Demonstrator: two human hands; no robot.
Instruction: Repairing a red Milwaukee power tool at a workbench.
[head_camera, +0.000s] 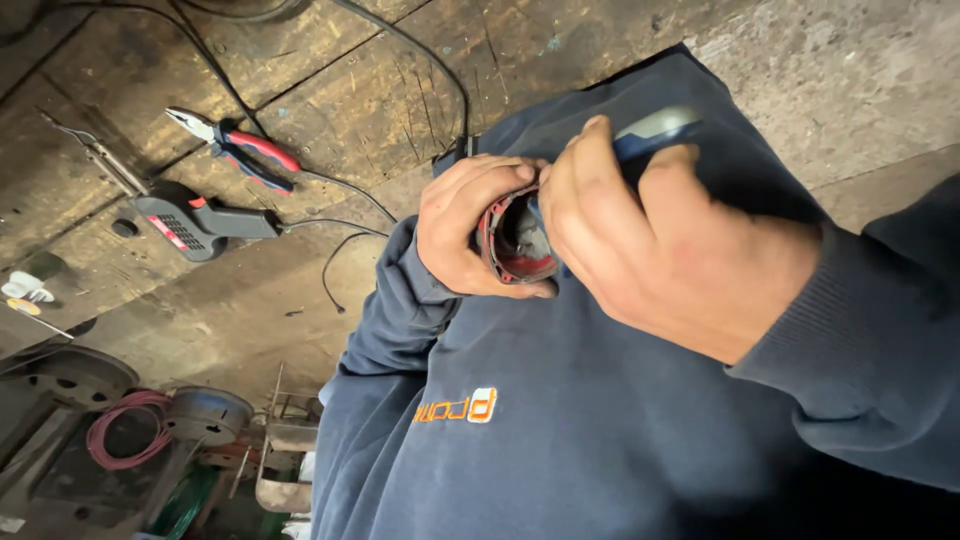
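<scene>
My left hand (462, 232) is wrapped around a small round housing (512, 245) with a red rim and a dark grey inside, held in front of my navy sweatshirt. My right hand (660, 250) is closed on a tool with a blue and grey handle (655, 128). The tool's working end goes into the housing's open mouth and is hidden by my fingers. Both hands touch at the housing. My sleeves are dark blue.
On the worn wooden bench (380, 90) lie red-and-blue-handled pliers (240, 150), a black soldering gun (190, 222) with its cable, and a thin metal tool (95, 155). Lower left are a coil of pink wire (125, 432) and a round metal part (207, 412).
</scene>
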